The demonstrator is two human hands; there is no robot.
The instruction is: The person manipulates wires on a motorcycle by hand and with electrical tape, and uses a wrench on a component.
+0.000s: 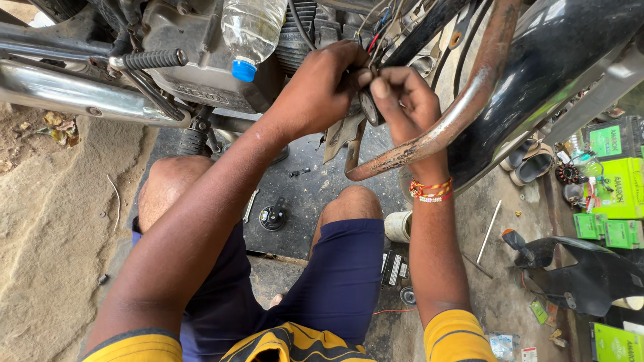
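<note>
Hands working a small round part under a motorcycle frame

Seen from a head camera looking down, a person is squatting on a dirt and concrete floor beside a motorcycle (201, 60), both arms reaching forward into the frame. The left hand (322, 84) is curling closed around the back of a small dark round part (369, 107), its fingers partly hidden behind the part and a cluster of wires (379, 30). The right hand (402, 100), wearing a red and yellow thread bracelet (431, 190), is pinching the front of the same part between thumb and fingertips. The part is sitting just beside a rusty curved guard bar (443, 127), below the wires and near the black fuel tank (557, 60).

A clear plastic bottle with a blue cap (251, 33) is hanging neck-down above the engine. On the floor between the knees, a black round horn-like piece (274, 216) is lying on a dark mat (302, 201). A thin metal rod (488, 231), a screwdriver (516, 241) and green boxes (620, 191) are lying to the right.

Risks, as a judgement: the grip is looking tight and crowded, so the part could slip and drop onto the mat or roll away. Fingers are pressing close to the wires, so a tug could strain or pull one loose. The rusty bar is running right beside the right wrist and could scrape it. The upside-down bottle could be knocked if an elbow is lifting.
</note>
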